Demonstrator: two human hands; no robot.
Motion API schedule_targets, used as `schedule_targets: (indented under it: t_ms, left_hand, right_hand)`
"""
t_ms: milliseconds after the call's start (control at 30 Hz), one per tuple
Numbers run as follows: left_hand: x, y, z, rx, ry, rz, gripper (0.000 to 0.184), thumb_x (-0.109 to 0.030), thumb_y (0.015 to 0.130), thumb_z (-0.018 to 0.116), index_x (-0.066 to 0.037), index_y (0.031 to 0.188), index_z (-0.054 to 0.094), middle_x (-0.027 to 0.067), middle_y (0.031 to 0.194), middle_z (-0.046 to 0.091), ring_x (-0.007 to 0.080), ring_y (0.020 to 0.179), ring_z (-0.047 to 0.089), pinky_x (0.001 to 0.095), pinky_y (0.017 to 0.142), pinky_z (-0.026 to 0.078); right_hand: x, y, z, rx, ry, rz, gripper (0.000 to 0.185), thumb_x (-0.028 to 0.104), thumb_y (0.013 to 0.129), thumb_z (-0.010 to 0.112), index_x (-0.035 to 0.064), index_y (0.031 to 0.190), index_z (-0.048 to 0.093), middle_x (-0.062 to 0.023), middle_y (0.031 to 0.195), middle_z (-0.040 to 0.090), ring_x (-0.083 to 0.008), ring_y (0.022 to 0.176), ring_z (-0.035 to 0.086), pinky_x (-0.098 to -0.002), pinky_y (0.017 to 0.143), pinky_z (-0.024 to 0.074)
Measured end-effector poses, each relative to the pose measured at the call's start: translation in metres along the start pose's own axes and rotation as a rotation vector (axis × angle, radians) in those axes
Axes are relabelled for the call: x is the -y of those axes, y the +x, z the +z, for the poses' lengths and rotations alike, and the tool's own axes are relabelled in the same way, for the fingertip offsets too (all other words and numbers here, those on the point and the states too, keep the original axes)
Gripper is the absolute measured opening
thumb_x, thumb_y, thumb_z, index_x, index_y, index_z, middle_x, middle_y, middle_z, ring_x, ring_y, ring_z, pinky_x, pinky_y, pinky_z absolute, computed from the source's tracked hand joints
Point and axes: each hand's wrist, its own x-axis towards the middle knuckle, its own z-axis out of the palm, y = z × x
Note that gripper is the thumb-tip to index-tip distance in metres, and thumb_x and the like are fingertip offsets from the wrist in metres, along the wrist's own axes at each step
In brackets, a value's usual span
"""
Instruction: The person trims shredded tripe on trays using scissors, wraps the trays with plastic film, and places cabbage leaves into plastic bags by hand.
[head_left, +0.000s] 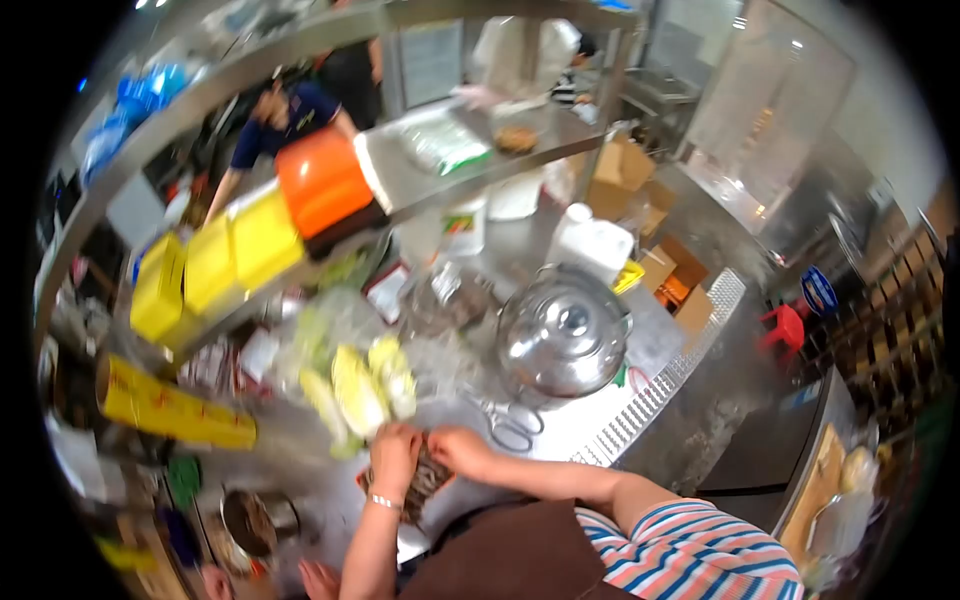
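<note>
My left hand (395, 455) and right hand (460, 452) are close together over a dark brown bundle (428, 482) with an orange edge, down on the metal tabletop (325, 494) just in front of my apron (510, 560). The fingers of both hands bend down at its far end, but the blur hides their tips — I cannot tell whether either hand is pinching it or only resting on it, nor quite what the bundle is. I'd judge my handling of it to be partway along: both hands are at it, and much of it lies in one mass between and below them, with nothing that I can clearly see set apart as finished. Just beyond my left hand lie the pale cabbages (360, 390), which look whole and have no hand on them. The scissors (515, 428) lie on the tabletop beyond my right hand, out of my grip, and the big steel pot (562, 332) behind them has its lid on. Off to my left a smaller metal pot (260, 520) stands open with something brownish inside — whether that has anything to do with my bundle, I can't say. Near it are a co-worker's hands (318, 578), apart from mine.
</note>
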Motion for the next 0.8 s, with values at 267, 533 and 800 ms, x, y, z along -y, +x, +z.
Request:
schedule_targets:
  t_ms: [267, 533, 800]
  left_hand:
    - [0.0, -0.003, 0.008, -0.067, 0.007, 0.029, 0.009, -0.007, 0.066, 0.067, -0.008, 0.075, 0.068, 0.0094, 0.079, 0.06, 0.0291, 0.079, 0.056, 0.0383, 0.071, 0.047]
    - [-0.003, -0.001, 0.006, -0.034, 0.076, 0.089, 0.004, -0.01, 0.069, 0.065, -0.007, 0.071, 0.066, 0.0102, 0.081, 0.06, 0.0296, 0.077, 0.056, 0.04, 0.068, 0.046]
    - [-0.003, 0.002, 0.006, 0.026, 0.106, 0.018, 0.021, -0.02, 0.08, 0.058, -0.002, 0.07, 0.064, 0.0187, 0.075, 0.06, 0.0347, 0.071, 0.056, 0.045, 0.068, 0.045]
  right_hand:
    - [0.007, -0.006, -0.008, 0.0, -0.16, -0.092, 0.006, 0.012, 0.074, 0.06, 0.0072, 0.076, 0.056, -0.0102, 0.083, 0.054, -0.0308, 0.073, 0.057, -0.0415, 0.061, 0.0469]
    - [0.003, -0.004, 0.002, -0.024, -0.148, -0.077, 0.008, 0.013, 0.076, 0.059, 0.007, 0.078, 0.055, -0.0102, 0.084, 0.055, -0.0318, 0.075, 0.058, -0.0412, 0.062, 0.0472]
    - [0.011, -0.003, -0.012, -0.044, 0.081, -0.021, 0.013, 0.015, 0.081, 0.053, 0.0098, 0.09, 0.063, -0.0122, 0.092, 0.062, -0.0341, 0.083, 0.059, -0.0433, 0.071, 0.0474]
